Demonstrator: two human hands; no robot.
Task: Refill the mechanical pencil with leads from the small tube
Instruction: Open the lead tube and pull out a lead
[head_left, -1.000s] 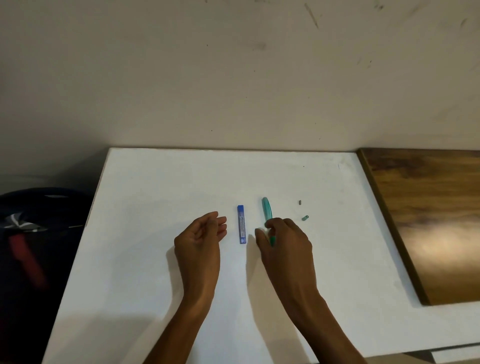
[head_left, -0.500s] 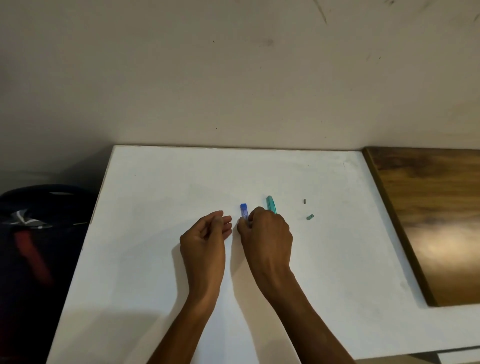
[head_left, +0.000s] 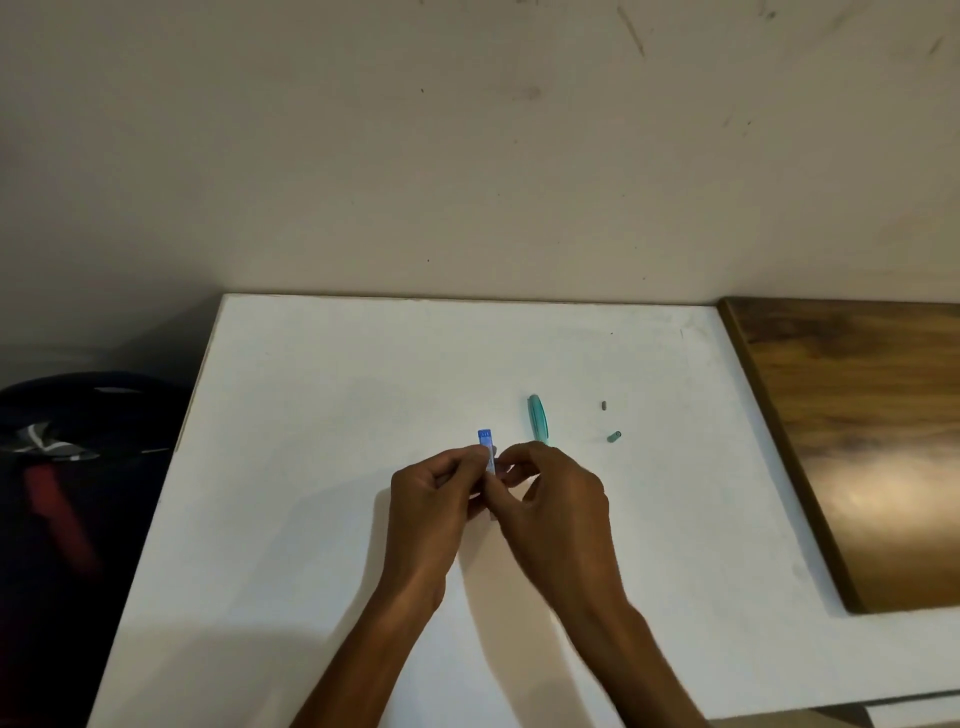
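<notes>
A small blue lead tube is lifted off the white table between both hands, its top end sticking up above the fingers. My left hand pinches its left side and my right hand pinches its right side. The rest of the tube is hidden by the fingers. A teal mechanical pencil lies on the table just behind my right hand, its near end covered by the knuckles. Right of it lie a small teal cap and a tiny dark piece.
A dark wooden surface adjoins the table on the right. A dark bag with a red strap sits beyond the table's left edge. A beige wall rises behind the table.
My right hand moved from the pencil to the blue tube and picked it up. My left hand came in and took hold of the tube too. The pencil stayed on the table.
</notes>
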